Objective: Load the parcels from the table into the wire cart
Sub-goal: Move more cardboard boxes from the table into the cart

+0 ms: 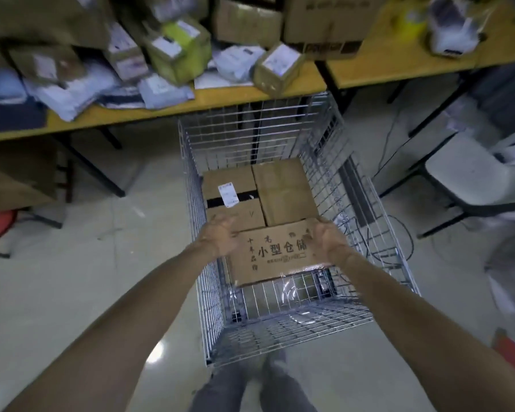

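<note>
My left hand (220, 237) and right hand (324, 239) clasp opposite ends of the printed cardboard box (272, 257), fingers (222, 223) curled over its edges. I hold it tilted inside the wire cart (210, 292), at the near end. I reckon a slip on the smooth board could drop it corner-first onto the thin wire grid, or jam it against the taped carton (229, 197) and the plain carton (283, 188) beyond. Soft white mailers (164, 90) and a small taped box (277, 69) crowd the yellow table (250, 95).
</note>
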